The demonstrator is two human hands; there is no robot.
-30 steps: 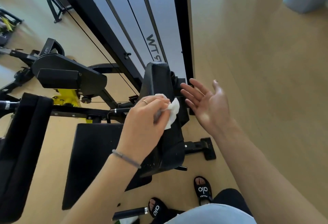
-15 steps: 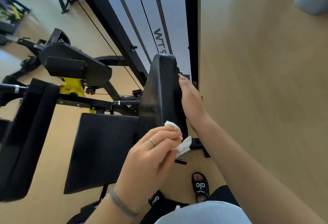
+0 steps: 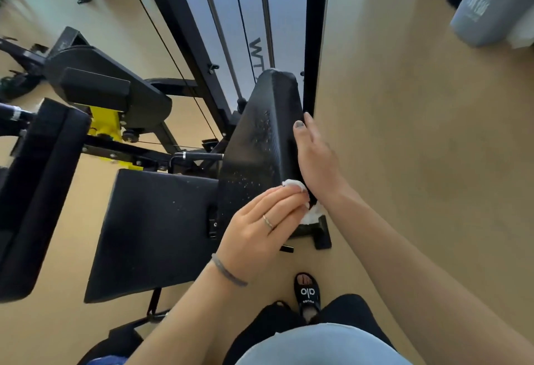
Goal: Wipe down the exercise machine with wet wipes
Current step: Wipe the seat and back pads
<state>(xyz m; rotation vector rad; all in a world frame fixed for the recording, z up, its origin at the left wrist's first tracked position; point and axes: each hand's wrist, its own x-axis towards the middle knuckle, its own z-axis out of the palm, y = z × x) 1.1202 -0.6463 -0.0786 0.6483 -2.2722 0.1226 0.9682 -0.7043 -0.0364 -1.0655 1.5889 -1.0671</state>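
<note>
The black exercise machine fills the left and middle of the head view. Its upright back pad (image 3: 261, 139) carries small wet drops, and the flat seat pad (image 3: 153, 228) lies below it. My left hand (image 3: 260, 226) presses a crumpled white wet wipe (image 3: 300, 191) against the lower right edge of the back pad. My right hand (image 3: 316, 156) grips the right side of that pad, thumb on its front face and fingers hidden behind it. Part of the wipe hangs below my left fingers.
A second black pad (image 3: 34, 191) stands at the left with yellow frame parts (image 3: 105, 126) behind it. Black uprights and cables (image 3: 313, 32) rise at the back. A grey bin (image 3: 497, 3) sits at the top right. My sandalled foot (image 3: 307, 292) rests on the tan floor.
My right hand went from hanging open in the air to gripping the back pad's right edge. My left hand slid the wipe down the pad, then right to its lower edge.
</note>
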